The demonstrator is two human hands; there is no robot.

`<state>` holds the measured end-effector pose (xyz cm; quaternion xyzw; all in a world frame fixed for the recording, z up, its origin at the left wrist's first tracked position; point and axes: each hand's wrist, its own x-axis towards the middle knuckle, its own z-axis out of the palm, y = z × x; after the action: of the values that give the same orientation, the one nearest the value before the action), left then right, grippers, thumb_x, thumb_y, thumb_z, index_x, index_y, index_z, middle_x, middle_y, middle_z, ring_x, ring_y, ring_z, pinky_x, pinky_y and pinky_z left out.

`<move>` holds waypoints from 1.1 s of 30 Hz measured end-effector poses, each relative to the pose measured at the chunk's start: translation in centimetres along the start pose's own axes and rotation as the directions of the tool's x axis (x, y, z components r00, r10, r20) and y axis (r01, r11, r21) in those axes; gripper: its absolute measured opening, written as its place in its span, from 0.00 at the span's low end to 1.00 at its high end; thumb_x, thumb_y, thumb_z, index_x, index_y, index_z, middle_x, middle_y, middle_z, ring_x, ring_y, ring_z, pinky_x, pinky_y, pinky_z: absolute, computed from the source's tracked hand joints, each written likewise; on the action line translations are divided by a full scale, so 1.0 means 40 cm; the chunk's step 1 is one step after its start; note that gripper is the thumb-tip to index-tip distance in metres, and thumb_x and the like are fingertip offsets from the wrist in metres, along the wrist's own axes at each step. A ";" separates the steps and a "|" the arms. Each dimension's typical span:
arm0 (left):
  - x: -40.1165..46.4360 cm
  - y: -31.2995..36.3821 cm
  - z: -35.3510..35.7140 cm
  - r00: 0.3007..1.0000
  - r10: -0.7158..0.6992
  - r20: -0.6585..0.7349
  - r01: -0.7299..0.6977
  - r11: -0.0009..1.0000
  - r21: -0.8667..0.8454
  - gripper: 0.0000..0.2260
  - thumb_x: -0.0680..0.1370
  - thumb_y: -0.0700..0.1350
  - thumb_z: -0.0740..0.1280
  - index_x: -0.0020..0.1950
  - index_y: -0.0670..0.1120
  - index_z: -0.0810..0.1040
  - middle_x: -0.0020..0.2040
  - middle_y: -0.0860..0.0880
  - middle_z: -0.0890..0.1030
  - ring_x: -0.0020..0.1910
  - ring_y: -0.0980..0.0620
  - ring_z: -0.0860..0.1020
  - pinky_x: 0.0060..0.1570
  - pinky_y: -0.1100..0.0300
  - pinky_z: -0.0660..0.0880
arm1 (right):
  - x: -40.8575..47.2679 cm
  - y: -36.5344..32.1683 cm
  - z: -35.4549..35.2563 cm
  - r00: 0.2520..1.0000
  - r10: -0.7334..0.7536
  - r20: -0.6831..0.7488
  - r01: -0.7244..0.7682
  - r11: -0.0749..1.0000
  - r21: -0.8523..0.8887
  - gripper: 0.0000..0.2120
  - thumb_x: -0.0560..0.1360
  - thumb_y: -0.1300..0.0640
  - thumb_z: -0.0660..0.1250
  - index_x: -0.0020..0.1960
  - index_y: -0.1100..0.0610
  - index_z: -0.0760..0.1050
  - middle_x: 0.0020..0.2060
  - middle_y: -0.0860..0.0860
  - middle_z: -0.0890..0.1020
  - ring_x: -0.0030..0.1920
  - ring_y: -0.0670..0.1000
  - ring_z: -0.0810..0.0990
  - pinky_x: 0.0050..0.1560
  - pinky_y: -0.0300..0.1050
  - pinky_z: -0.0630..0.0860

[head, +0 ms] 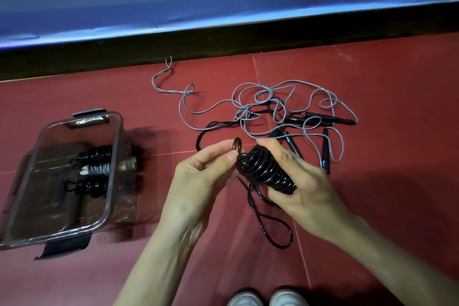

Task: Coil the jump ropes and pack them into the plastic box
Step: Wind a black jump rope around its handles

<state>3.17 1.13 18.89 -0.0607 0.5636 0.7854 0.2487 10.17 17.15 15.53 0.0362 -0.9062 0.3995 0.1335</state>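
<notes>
My right hand [301, 181] grips a black jump rope [265, 171] wound into a tight coil around its handles. A small loop of that rope is pinched between the thumb and fingers of my left hand [206, 169], right beside the coil. A slack length of the same cord hangs below onto the floor. Left of me stands the clear plastic box [113, 182], open, holding three coiled ropes, two black and one grey. Beyond my hands a grey jump rope [273, 99] lies loose and tangled on the floor with several black handles [330, 119].
The floor is red mat with seams. A dark baseboard [223, 40] and a blue padded wall run along the far side. The toes of my white shoes [268, 298] show at the bottom edge. The box's dark latches hang open at its near and far ends.
</notes>
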 end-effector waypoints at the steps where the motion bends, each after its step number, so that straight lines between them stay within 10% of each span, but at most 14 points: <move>1: 0.001 -0.005 0.003 1.000 0.018 -0.012 -0.019 1.000 -0.005 0.11 0.65 0.39 0.71 0.46 0.43 0.85 0.42 0.45 0.85 0.41 0.51 0.83 0.48 0.60 0.80 | 0.002 -0.001 0.003 1.000 0.029 -0.004 -0.029 0.998 0.054 0.40 0.66 0.66 0.68 0.71 0.38 0.62 0.54 0.35 0.76 0.44 0.44 0.78 0.47 0.39 0.75; 4: 0.006 -0.014 0.005 0.998 0.065 -0.017 -0.065 0.998 -0.014 0.14 0.64 0.37 0.71 0.49 0.43 0.83 0.39 0.49 0.83 0.39 0.54 0.81 0.49 0.61 0.80 | 0.002 0.006 0.010 0.989 0.149 0.016 -0.148 0.956 0.252 0.40 0.65 0.70 0.70 0.69 0.39 0.65 0.46 0.33 0.76 0.38 0.40 0.74 0.43 0.29 0.68; 10: 0.008 -0.013 -0.002 0.983 0.157 0.093 -0.168 0.976 0.135 0.13 0.68 0.39 0.70 0.50 0.48 0.85 0.45 0.49 0.84 0.46 0.54 0.81 0.50 0.63 0.77 | 0.001 -0.004 0.009 0.953 0.252 0.167 -0.302 0.802 0.515 0.37 0.67 0.67 0.69 0.69 0.39 0.67 0.46 0.56 0.77 0.41 0.55 0.72 0.46 0.52 0.73; 20: -0.001 -0.031 0.004 0.951 0.284 0.124 -0.307 0.913 0.269 0.13 0.80 0.40 0.63 0.63 0.49 0.78 0.53 0.40 0.82 0.50 0.54 0.82 0.58 0.59 0.75 | 0.003 -0.015 0.028 0.935 0.284 0.212 -0.353 0.684 0.638 0.38 0.70 0.77 0.66 0.62 0.36 0.71 0.36 0.46 0.73 0.34 0.44 0.68 0.36 0.38 0.68; 26: 0.012 -0.022 -0.002 0.976 0.212 0.048 -0.217 0.959 0.183 0.16 0.68 0.41 0.70 0.55 0.50 0.82 0.40 0.53 0.83 0.40 0.59 0.79 0.44 0.68 0.76 | 0.006 -0.005 0.016 0.924 0.302 0.237 -0.383 0.698 0.605 0.37 0.70 0.76 0.66 0.67 0.41 0.69 0.39 0.59 0.72 0.37 0.54 0.67 0.39 0.51 0.68; 33: 0.012 -0.027 -0.012 0.997 -0.001 0.071 0.007 0.996 -0.088 0.07 0.65 0.38 0.69 0.40 0.43 0.85 0.37 0.46 0.83 0.36 0.55 0.80 0.36 0.67 0.76 | 0.008 0.005 0.025 0.931 0.305 0.200 -0.364 0.730 0.578 0.38 0.68 0.73 0.67 0.69 0.40 0.68 0.49 0.60 0.76 0.44 0.52 0.69 0.46 0.50 0.69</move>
<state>3.14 1.09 17.62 -0.0448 0.5191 0.8106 0.2674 9.63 16.58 14.84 -0.0686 -0.7266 0.6836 -0.0009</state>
